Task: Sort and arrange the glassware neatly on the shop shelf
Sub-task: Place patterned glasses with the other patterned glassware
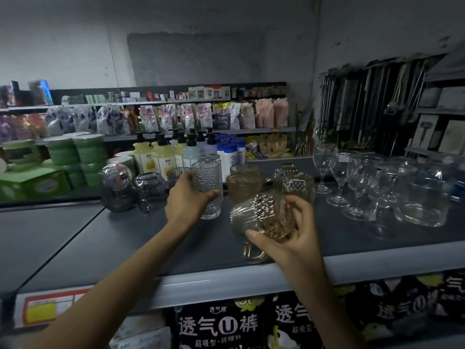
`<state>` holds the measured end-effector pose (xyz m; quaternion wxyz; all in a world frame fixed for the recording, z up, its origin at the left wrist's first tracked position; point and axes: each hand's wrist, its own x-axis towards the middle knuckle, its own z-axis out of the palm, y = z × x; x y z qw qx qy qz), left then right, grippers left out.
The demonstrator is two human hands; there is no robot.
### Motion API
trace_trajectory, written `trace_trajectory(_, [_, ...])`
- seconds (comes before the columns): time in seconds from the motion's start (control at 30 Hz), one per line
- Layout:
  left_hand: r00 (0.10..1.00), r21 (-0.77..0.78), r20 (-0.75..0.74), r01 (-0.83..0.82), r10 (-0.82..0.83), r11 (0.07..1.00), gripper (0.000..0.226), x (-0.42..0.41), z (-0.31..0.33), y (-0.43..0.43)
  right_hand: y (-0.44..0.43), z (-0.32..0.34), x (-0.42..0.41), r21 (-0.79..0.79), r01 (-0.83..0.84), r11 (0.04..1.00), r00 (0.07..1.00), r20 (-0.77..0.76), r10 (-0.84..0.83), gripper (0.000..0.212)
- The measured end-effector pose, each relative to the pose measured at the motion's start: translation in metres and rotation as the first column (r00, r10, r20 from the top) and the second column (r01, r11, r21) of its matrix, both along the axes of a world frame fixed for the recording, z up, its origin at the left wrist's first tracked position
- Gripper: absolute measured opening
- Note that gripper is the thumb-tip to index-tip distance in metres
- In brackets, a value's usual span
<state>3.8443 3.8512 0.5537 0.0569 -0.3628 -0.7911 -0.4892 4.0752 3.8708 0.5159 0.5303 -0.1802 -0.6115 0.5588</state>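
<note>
My left hand (187, 197) grips a tall clear textured tumbler (208, 182) that stands on the dark shelf top (125, 238), with a matching tumbler (210, 158) right behind it. My right hand (289, 238) holds an amber diamond-cut mug (271, 215) tilted on its side, handle hanging down toward the shelf's front edge. Beside it stand more amber cups (242, 183) and amber cut glasses (295, 182). Clear wine glasses (339, 177) and wide clear bowls (422, 202) fill the right of the shelf. Two smoky grey jugs (118, 190) sit to the left.
Pump bottles (163, 157) and green boxes (32, 182) stand behind the shelf on the left. Packaged goods line the far shelves. Utensils hang on a rack (372, 107) at the right. Black printed packs (221, 326) sit below the shelf's grey front lip (201, 285).
</note>
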Motion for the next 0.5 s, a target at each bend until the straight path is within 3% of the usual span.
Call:
trace_trajectory(0.13, [1.0, 0.011, -0.001, 0.014, -0.014, 1.0, 0.081, 0.001, 0.003, -0.008, -0.001, -0.003, 0.002, 0.008, 0.005, 1.0, 1.0, 0.006, -0.005, 0.077])
trace_trajectory(0.27, [1.0, 0.16, -0.022, 0.024, -0.02, 0.987, 0.072, 0.015, 0.006, -0.033, -0.006, -0.001, 0.006, 0.015, 0.025, 1.0, 1.0, 0.003, -0.025, 0.079])
trace_trajectory(0.37, [0.977, 0.217, -0.043, 0.214, -0.21, 0.952, 0.049, 0.043, 0.007, -0.056, -0.01, 0.002, 0.012, 0.009, 0.039, 0.999, 0.999, -0.011, -0.039, 0.077])
trace_trajectory(0.5, [0.855, 0.175, -0.059, 0.517, -0.516, 0.838, 0.032, 0.088, 0.009, -0.073, -0.018, 0.013, 0.031, -0.012, 0.039, 0.999, 0.999, 0.006, -0.039, 0.073])
